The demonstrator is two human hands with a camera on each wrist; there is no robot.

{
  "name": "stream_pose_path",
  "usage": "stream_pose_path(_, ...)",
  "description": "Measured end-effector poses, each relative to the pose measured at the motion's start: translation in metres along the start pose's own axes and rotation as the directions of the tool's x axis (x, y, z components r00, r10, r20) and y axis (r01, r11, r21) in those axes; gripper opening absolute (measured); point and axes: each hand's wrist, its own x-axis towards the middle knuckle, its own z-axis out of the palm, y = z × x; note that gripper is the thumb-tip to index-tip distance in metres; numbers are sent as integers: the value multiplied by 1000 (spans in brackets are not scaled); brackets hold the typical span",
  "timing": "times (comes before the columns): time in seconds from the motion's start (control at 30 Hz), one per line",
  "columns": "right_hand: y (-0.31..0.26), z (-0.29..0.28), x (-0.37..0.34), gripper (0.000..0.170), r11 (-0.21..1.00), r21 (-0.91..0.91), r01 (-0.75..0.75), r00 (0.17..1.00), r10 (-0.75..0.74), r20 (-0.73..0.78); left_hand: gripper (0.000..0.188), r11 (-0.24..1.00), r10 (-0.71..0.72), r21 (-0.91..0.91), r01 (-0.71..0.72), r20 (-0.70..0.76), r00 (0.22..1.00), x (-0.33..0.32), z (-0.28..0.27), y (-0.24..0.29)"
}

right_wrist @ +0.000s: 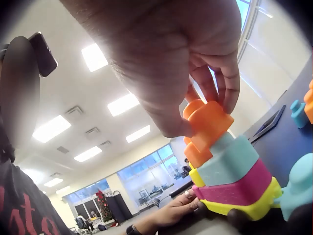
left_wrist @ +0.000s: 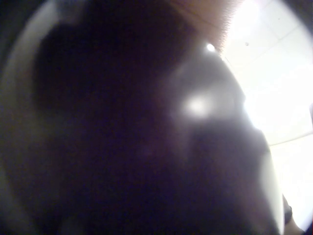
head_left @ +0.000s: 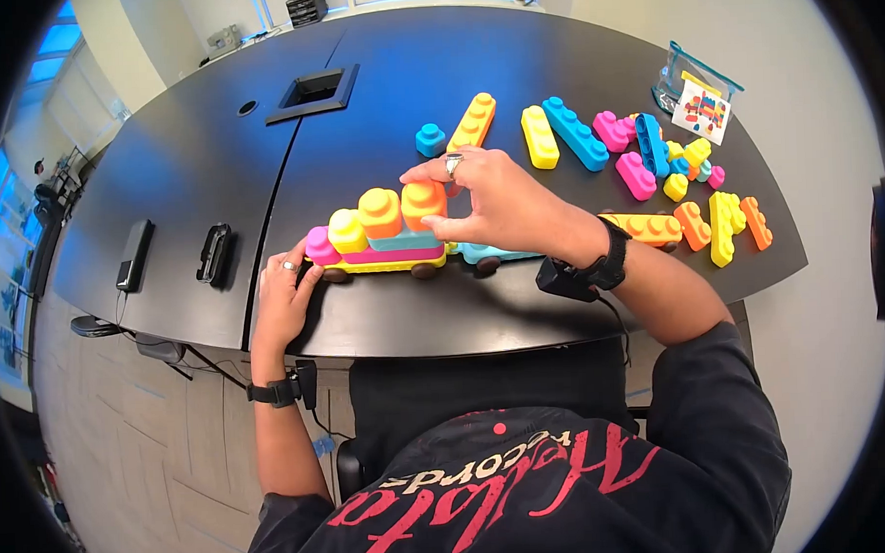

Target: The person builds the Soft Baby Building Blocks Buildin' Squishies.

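My right hand pinches an orange block between thumb and fingers, over a light teal block. In the right wrist view the orange block leans. The teal block sits on a magenta layer on the wheeled yellow base of a toy wagon. Left of the orange block, a yellow-orange block, a yellow block and a magenta block step down. My left hand holds the wagon's left end between thumb and fingers. The left wrist view is mostly dark.
A teal wheeled base adjoins the wagon's right end. Behind lie a blue block and a long orange block. Several loose blocks spread right, near a clear pouch. Two black devices, one a dark case, lie left.
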Motion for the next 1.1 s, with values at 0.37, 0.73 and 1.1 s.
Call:
stream_pose_path(0.37,4,25,-9,47,998,60,-28,999,29,-13,42,998,30,-57,-27,45,999,2,4,-10)
stream_pose_path(0.73,-2,52,-21,62,922,301,-243,970,229,84,44,995,-50,-87,57,83,995,2,8,-18)
stream_pose_path(1.1,23,-18,-38,93,961,93,-259,961,266,-79,37,994,-65,-85,69,44,997,0,2,7)
